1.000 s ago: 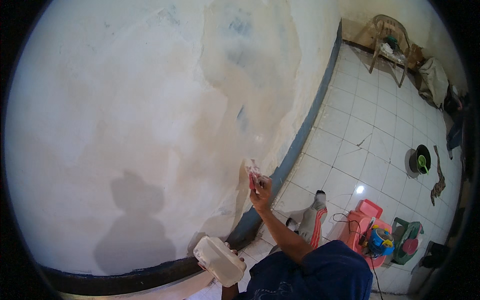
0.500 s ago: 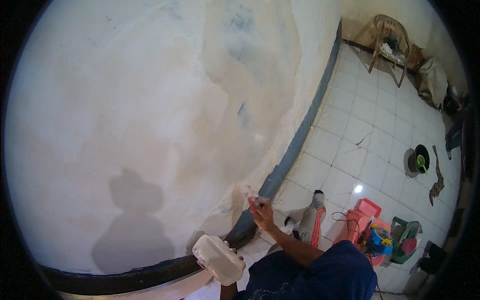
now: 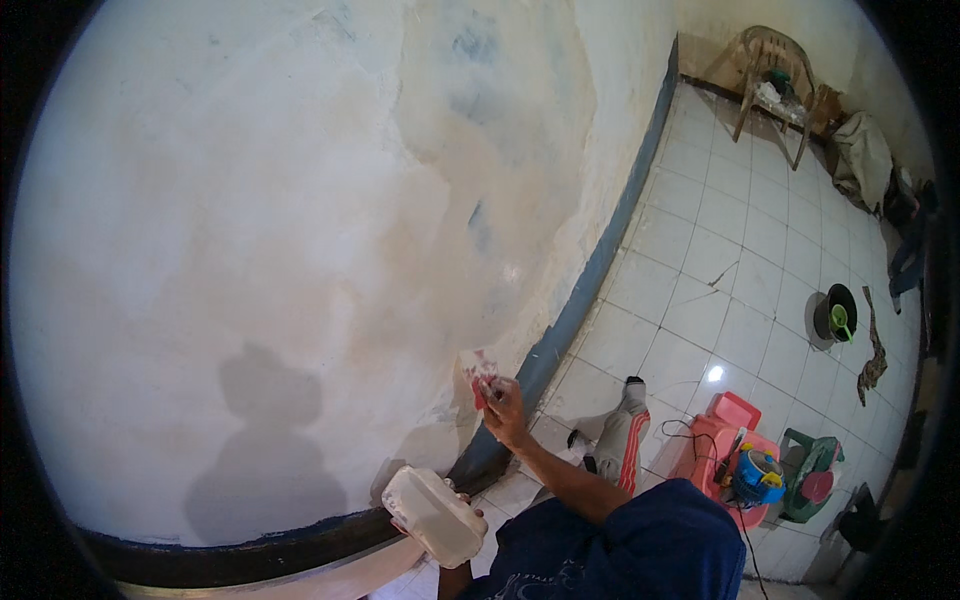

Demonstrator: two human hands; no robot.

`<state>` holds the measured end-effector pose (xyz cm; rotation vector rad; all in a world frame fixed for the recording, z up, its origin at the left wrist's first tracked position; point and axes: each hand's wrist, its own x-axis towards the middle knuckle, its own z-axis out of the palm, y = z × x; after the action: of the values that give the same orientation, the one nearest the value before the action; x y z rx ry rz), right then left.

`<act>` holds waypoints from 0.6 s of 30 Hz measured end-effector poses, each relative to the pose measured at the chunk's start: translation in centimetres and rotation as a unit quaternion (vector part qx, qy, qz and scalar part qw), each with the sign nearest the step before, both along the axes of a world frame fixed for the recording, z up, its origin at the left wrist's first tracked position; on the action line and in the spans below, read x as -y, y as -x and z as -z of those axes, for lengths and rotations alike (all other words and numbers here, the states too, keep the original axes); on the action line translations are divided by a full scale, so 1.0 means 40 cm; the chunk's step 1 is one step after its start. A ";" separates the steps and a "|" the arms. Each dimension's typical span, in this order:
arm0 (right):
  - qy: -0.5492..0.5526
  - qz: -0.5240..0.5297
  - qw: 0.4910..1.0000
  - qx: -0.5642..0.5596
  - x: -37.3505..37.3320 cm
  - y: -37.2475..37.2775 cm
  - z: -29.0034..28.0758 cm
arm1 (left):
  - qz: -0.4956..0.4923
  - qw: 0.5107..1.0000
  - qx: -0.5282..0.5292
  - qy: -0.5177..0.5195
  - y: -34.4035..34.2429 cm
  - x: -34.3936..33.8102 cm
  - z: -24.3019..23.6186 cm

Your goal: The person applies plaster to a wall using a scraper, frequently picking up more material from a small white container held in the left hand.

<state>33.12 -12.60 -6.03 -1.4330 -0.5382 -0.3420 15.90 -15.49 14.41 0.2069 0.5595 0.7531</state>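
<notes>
Pressing a red-stained scraper (image 3: pixel 480 376) to the wall (image 3: pixel 300 250), the right hand (image 3: pixel 507 408) grips tight; left hand (image 3: pixel 462 498) clutches a white tub (image 3: pixel 432 515), contents hidden.

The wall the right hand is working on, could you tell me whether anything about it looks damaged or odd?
Yes. The wall is patchy: tan and bluish blotches show through the white coat, uneven above the scraper in the right hand. A floor tile by the dark skirting is cracked.

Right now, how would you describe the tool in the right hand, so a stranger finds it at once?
Follow the dark blue base band of the patchy white wall down to the right hand. The scraper it presses there is small and flat, the only red-marked thing on the wall.
</notes>
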 end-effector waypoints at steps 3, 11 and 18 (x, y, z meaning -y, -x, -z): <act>0.019 0.003 0.999 0.034 0.010 0.042 0.008 | 0.000 1.000 0.012 0.023 0.003 0.001 -0.006; 0.017 0.139 0.988 -0.062 0.018 -0.120 0.019 | 0.023 1.000 0.009 0.003 0.043 -0.018 0.039; -0.036 0.130 0.989 -0.053 -0.115 -0.078 0.013 | 0.066 0.997 -0.033 0.011 0.099 -0.049 0.093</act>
<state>36.22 -8.01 -6.54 -1.4449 -0.2492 -0.4853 11.93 -13.53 10.68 0.2459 0.6115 0.6136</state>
